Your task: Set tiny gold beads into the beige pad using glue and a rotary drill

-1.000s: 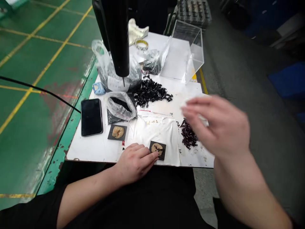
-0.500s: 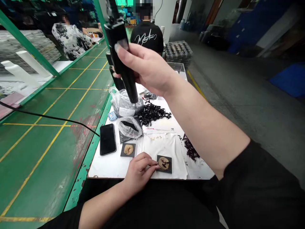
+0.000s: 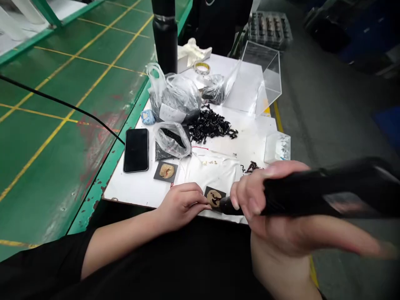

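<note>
Black screwdriver (image 3: 303,192) gripped in right hand (image 3: 275,235), nose pointed at dark square block (image 3: 214,197); block's left edge pinched by left hand (image 3: 183,205); phone (image 3: 136,150) laid well left of block.

The right edge cuts off the blurred black power tool (image 3: 298,192).

Soft light is falling on the white table (image 3: 114,189), which is glowing against the dim grey floor (image 3: 340,133); glints are showing on the plastic bag (image 3: 184,93) and small clear box (image 3: 277,146); the right hand (image 3: 278,233) and black tool (image 3: 306,193) are blurring, the thumb most.
</note>
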### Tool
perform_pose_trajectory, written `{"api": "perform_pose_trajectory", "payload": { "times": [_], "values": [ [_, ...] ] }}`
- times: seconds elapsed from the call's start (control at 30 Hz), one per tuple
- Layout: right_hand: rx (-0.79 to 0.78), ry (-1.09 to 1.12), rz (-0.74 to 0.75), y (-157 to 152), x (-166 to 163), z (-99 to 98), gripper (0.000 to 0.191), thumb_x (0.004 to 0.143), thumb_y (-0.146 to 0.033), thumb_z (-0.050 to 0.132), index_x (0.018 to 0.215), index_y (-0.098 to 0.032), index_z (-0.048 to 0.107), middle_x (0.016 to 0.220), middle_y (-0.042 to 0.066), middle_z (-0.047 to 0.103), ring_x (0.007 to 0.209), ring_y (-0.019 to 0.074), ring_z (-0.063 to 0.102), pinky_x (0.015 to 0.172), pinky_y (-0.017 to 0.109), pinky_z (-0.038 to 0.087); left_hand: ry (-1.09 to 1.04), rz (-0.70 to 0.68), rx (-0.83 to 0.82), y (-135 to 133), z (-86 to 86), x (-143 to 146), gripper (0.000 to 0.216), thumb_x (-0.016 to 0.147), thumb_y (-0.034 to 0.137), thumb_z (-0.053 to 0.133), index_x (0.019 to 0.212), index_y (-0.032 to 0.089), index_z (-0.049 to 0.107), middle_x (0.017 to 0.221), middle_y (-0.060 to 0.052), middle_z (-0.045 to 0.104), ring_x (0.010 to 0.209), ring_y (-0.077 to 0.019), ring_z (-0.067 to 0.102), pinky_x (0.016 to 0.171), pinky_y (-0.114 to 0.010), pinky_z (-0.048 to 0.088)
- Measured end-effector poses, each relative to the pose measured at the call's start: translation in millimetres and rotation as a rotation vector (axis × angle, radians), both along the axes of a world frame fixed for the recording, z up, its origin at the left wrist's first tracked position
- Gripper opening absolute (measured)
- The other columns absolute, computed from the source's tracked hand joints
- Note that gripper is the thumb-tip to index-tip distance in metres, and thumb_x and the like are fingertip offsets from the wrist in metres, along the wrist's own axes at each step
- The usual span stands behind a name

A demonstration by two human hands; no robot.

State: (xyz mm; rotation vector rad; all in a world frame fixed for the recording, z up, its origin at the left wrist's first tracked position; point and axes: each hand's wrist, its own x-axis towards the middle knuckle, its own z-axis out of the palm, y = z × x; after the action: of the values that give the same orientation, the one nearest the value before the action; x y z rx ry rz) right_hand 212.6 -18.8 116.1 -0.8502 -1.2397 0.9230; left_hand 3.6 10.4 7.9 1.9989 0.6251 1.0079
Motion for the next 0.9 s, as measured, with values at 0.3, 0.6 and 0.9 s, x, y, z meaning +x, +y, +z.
{"api": "perform_pose_trajectory", "payload": {
  "times": [0.3, 0.6, 0.9],
  "values": [
    [-0.029, 0.087, 0.19, -14.4, 10.8, 7.3, 0.019, 0.112, -0.05, 0.06, 0.113, -0.041, 0.076, 0.053, -0.005, 0.05, 0.04, 0.0171, 0.043, 0.048, 0.035, 0.049, -0.024, -0.091, 0.001, 4.4, 8.0, -0.3, 0.01, 0.108, 0.023, 0.076, 0.106, 0.016, 0.082, 0.094, -0.007, 0.078, 0.085, -0.014, 0.077, 0.078, -0.023, 0.066],
    [0.044, -0.045, 0.097, -20.2, 5.4, -10.0, 0.039, 0.108, -0.074, 0.054, 0.127, -0.044, 0.069, 0.053, -0.006, 0.04, 0.04, 0.0189, 0.037, 0.047, 0.037, 0.043, -0.053, -0.151, -0.066, 8.4, 10.2, -4.1, 0.011, 0.108, 0.019, 0.075, 0.112, 0.018, 0.084, 0.099, -0.008, 0.081, 0.09, -0.0149, 0.079, 0.083, -0.024, 0.068],
    [0.072, -0.152, -0.281, -19.6, -7.6, -32.1, 0.068, 0.097, -0.097, 0.045, 0.126, -0.036, 0.058, 0.067, -0.006, 0.038, 0.045, 0.016, 0.034, 0.051, 0.037, 0.041, 0.063, -0.041, 0.101, 0.3, -2.9, -0.1, 0.034, 0.109, 0.04, 0.077, 0.134, 0.017, 0.075, 0.116, -0.013, 0.08, 0.105, -0.021, 0.078, 0.091, -0.033, 0.067]
  ]
}}
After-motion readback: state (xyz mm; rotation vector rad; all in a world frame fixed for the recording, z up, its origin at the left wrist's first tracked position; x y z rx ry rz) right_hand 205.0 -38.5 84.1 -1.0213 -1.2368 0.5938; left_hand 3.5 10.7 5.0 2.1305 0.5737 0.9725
